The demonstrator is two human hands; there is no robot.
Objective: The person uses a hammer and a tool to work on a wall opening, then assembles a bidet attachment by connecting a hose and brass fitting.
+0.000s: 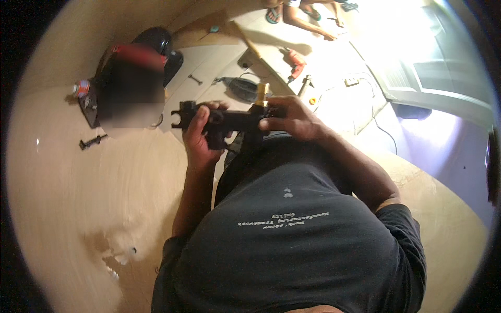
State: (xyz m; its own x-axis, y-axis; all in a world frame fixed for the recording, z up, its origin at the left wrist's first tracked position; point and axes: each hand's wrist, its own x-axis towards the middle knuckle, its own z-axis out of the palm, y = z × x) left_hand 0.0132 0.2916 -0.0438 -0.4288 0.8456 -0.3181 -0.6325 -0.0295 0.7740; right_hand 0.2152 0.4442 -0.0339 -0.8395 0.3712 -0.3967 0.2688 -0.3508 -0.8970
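In front of my dark shirt I hold a black device point(237, 121) level with both hands. It has a two-pronged fork at its left end and an upright brass fitting point(263, 93) near its right end. My left hand point(198, 136) is closed around the forked end, with the thumb pressed along it. My right hand point(295, 121) is closed on the other end, just below and beside the brass fitting. What kind of device it is I cannot make out. The right fingertips are partly hidden behind it.
Beyond my hands lie a dark pouch point(241, 87), a small wrench point(195, 79), a red power drill point(296, 63) and a hammer point(306, 84). A power strip point(353, 81) with a cable is at the right. Another person's hand point(330, 36) is at the top. A small black tool point(93, 142) lies left.
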